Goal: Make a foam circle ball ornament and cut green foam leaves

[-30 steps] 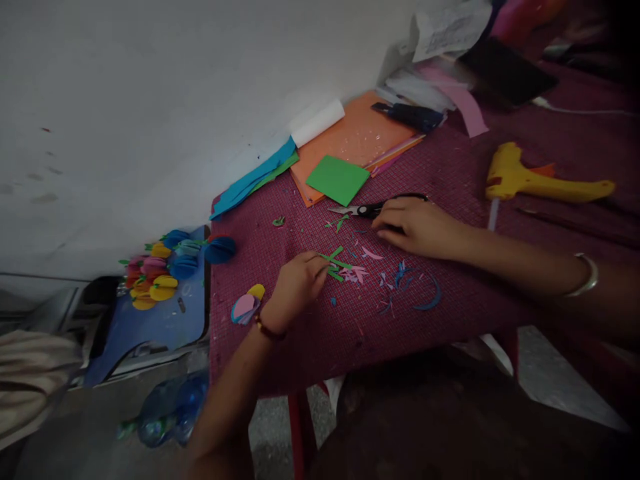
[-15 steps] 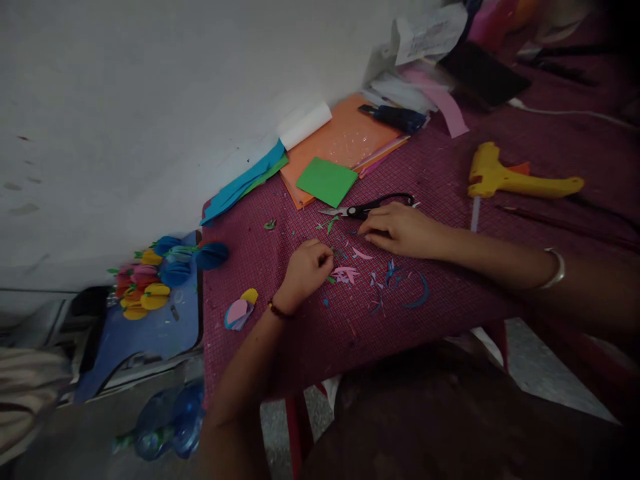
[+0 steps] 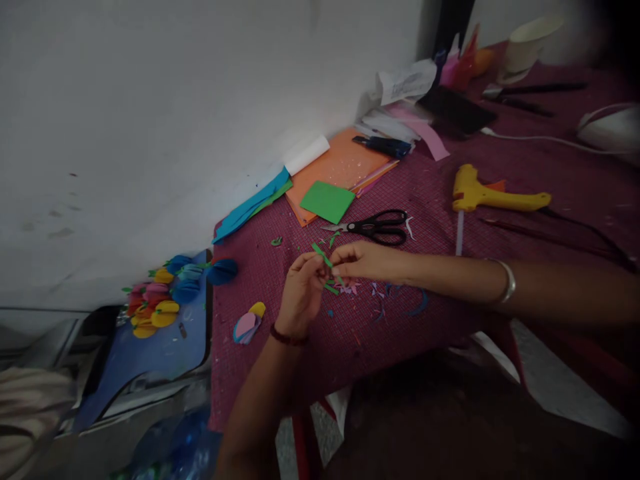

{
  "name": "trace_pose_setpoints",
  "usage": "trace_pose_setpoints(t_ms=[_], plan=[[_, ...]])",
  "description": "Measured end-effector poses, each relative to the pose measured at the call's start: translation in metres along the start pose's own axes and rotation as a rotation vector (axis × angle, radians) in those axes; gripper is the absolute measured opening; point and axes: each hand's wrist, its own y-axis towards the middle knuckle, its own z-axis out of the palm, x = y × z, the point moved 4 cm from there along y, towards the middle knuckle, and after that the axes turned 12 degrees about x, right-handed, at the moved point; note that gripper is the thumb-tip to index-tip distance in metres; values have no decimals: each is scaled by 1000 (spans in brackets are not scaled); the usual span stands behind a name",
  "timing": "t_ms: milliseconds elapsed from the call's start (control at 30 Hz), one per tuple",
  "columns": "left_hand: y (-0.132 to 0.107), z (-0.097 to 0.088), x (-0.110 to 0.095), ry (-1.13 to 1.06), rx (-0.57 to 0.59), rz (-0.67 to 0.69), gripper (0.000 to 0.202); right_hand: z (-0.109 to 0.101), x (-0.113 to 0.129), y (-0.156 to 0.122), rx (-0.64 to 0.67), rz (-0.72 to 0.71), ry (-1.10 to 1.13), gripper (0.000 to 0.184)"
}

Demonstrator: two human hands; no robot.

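Observation:
My left hand (image 3: 301, 293) and my right hand (image 3: 364, 260) meet over the table, fingertips pinched close together. Between them they grip a small green paper strip (image 3: 320, 252), its upper end sticking out above the fingers. Just beyond my right hand lie black-handled scissors (image 3: 377, 227), blades pointing left. Under and beside the hands are pink paper scraps (image 3: 349, 287) and a curved blue offcut (image 3: 417, 303). A green paper square (image 3: 327, 201) rests on orange sheets (image 3: 345, 157) farther back. Left of my left hand sits a small stack of cut paper pieces (image 3: 246, 325).
A yellow glue gun (image 3: 473, 190) stands at the right with its cord. Blue paper strips (image 3: 253, 203) and a box cutter (image 3: 385, 145) lie near the wall. Colourful paper balls (image 3: 163, 293) sit on a blue board (image 3: 165, 353) left of the table (image 3: 290, 373).
My right hand has left the scissors and come to my left hand. Both now hold the green strip between their fingertips. The camera view has shifted slightly.

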Motion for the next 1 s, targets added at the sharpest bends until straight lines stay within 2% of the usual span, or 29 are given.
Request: trace_pose_setpoints(t_ms=[100,167,300,400,467,533,633,767,833,900,1000], plan=[[-10,-2,3,1,44,-5,13,2,-1,2,-25,7,-45,22],[-19,-2,0,89,108,-4,17,1,3,0,-25,3,-157,20],[-32,-3,-12,488,212,17,28,4,16,-5,24,-30,-638,10],[-36,-6,-22,836,174,91,14,15,24,-6,55,-21,-979,13],[-36,-6,-27,1012,179,144,4,22,28,-4,68,7,-1134,16],[-35,-7,-31,1084,196,169,13,23,32,-3,71,28,-1217,18],[-38,-19,-38,978,107,205,16,1,34,-7,13,32,-1268,19],[-43,-48,-36,612,-94,165,17,-66,19,-29,-258,165,-1543,25],[-43,-59,-29,415,-145,134,17,-93,6,-39,-303,274,-1627,28],[-40,-65,-20,215,-171,114,16,-105,-4,-44,-264,299,-1634,31],[-35,-69,-6,-52,-184,71,16,-104,-7,-42,-202,337,-1615,41]])
